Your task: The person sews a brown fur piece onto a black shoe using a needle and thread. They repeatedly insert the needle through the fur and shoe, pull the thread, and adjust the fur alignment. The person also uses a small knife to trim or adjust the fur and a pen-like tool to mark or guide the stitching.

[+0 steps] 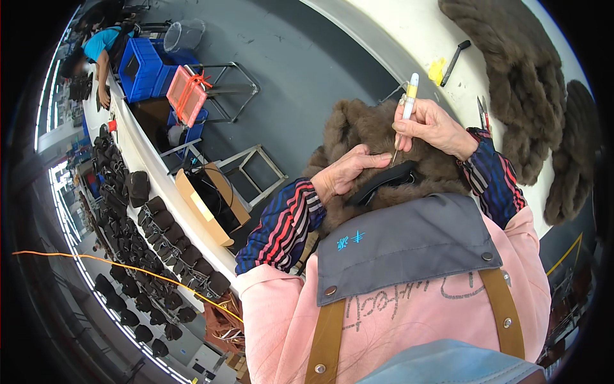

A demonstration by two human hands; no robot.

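My left hand (345, 174) presses down on a brown fur piece (358, 125) that lies over my lap, fingers parting the hair beside a black curved strip (387, 182). My right hand (435, 128) grips a slim tool with a yellow and white handle (410, 93), its thin metal tip pointing down into the fur close to my left fingertips. Both forearms wear striped sleeves over a pink apron with a grey bib.
More brown fur pieces (518, 70) lie on the white table (409, 38) at upper right, with a black marker (455, 61), a yellow scrap and red-handled scissors (483, 112). At left, a long bench holds rows of dark boots (160, 237). Blue crates (144, 67) and another person stand farther back.
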